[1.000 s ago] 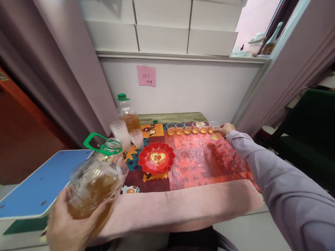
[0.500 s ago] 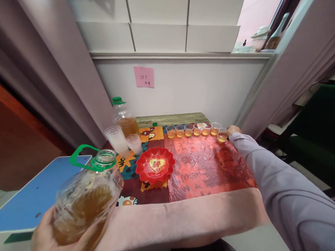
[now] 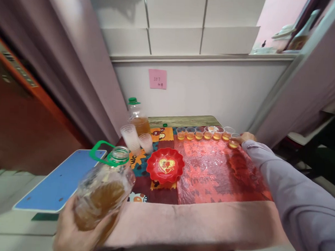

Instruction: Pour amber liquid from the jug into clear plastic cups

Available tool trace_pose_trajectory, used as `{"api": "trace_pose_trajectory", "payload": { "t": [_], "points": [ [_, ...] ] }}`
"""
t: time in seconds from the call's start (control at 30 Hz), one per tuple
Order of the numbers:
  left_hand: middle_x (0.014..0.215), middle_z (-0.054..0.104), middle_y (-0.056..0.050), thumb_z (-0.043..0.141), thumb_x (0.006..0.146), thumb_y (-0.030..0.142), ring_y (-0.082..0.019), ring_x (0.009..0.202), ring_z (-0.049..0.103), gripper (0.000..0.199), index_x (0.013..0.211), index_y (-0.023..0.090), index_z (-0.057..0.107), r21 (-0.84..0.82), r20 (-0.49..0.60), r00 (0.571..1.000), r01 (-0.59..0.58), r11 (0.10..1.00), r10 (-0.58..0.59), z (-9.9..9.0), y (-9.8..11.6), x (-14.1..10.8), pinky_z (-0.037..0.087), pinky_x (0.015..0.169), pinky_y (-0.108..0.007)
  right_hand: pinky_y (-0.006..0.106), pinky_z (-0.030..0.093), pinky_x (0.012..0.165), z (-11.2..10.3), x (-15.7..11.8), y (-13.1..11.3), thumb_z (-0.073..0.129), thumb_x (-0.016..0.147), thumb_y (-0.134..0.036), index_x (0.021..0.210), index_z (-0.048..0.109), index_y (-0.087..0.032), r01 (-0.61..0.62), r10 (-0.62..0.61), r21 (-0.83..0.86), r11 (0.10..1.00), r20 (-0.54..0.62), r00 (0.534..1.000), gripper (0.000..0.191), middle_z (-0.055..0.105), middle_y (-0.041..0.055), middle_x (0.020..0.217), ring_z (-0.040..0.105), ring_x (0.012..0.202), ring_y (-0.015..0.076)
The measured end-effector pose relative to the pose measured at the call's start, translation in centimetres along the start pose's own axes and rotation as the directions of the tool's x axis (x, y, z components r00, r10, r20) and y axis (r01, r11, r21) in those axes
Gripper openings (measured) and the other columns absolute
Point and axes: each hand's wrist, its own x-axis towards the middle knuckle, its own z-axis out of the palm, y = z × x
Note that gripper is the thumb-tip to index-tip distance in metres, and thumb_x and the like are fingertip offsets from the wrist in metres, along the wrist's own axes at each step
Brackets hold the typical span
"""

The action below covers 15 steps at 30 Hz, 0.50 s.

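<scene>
My left hand (image 3: 78, 228) is wrapped round the lower part of an uncapped clear bottle (image 3: 101, 196) with a green handle, about half full of brown liquid. My right hand (image 3: 247, 138) is at the far right of the table, its fingers closed at the rim of a small clear cup (image 3: 234, 141) holding some yellowish liquid. To the left of that cup runs a row of several similar cups (image 3: 199, 133), each with a little liquid. A red scalloped dish (image 3: 166, 165) lies on the table between the bottle and the row.
Stacks of clear cups (image 3: 130, 139) stand at the table's left, before a second, green-capped bottle (image 3: 140, 125). A green cap (image 3: 165, 125) lies at the back. A blue board (image 3: 58, 180) is at the left; a pink note (image 3: 157, 79) is on the back wall.
The camera view has turned slightly left, so everything appears shifted right. Both hands keep their holds on the bottle and the cup.
</scene>
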Motion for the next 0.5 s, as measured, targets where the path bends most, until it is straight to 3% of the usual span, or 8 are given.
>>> {"api": "trace_pose_trajectory", "payload": {
  "t": [0.1,0.2,0.33,0.4,0.5],
  "points": [
    [0.145,0.066,-0.024,0.067,0.049,0.102,-0.049,0.130,0.066,0.134,0.152,0.016,0.055,0.003,0.046,0.999,-0.021,1.000,0.020,-0.3,0.7,-0.3,0.050,0.115,-0.069,0.046,0.050,0.071,-0.1,-0.6,-0.3,0.077,0.080,-0.071,0.068,0.078,-0.018,0.007,-0.007,0.020,1.000,-0.014,1.000,0.055,0.076,0.0333,0.092,0.077,0.096,0.0412],
    [0.142,0.067,-0.025,0.067,0.057,0.099,-0.046,0.130,0.066,0.127,0.150,0.014,0.055,0.001,0.019,0.998,-0.064,0.998,0.064,-0.4,0.4,-0.7,0.052,0.115,-0.064,0.054,0.050,0.068,0.0,-1.2,-0.5,0.074,0.077,-0.079,0.069,0.078,-0.018,-0.004,0.012,0.088,0.996,-0.097,0.995,0.062,0.074,0.0387,0.093,0.077,0.093,0.0471],
    [0.143,0.067,-0.024,0.071,0.065,0.093,-0.042,0.129,0.067,0.117,0.151,0.015,0.054,0.006,-0.010,0.987,-0.162,0.987,0.162,-0.4,-0.1,-1.1,0.054,0.114,-0.059,0.061,0.053,0.079,-0.4,-2.9,-2.1,0.078,0.077,-0.075,0.113,0.082,-0.008,0.088,-0.007,0.241,0.967,-0.320,0.947,0.076,0.069,0.0474,0.117,0.073,0.113,0.0513],
    [0.142,0.067,-0.024,0.071,0.068,0.091,-0.042,0.129,0.068,0.113,0.150,0.015,0.054,0.009,-0.020,0.980,-0.199,0.980,0.199,-0.4,-0.1,-1.2,0.054,0.113,-0.059,0.057,0.054,0.093,-0.9,-4.5,-3.9,0.077,0.084,-0.064,0.131,0.075,-0.007,0.229,-0.134,0.248,0.941,-0.346,0.928,0.074,0.068,0.0413,0.130,0.069,0.126,0.0460],
    [0.139,0.068,-0.024,0.071,0.070,0.089,-0.041,0.127,0.069,0.110,0.149,0.015,0.054,0.010,-0.025,0.976,-0.215,0.977,0.215,-0.4,0.0,-1.2,0.056,0.111,-0.058,0.046,0.054,0.099,-1.3,-8.3,-8.2,0.072,0.092,-0.049,0.117,0.080,-0.015,0.486,-0.400,0.280,0.828,-0.313,0.861,0.044,0.079,0.0242,0.120,0.074,0.113,0.0354]
  ]
}}
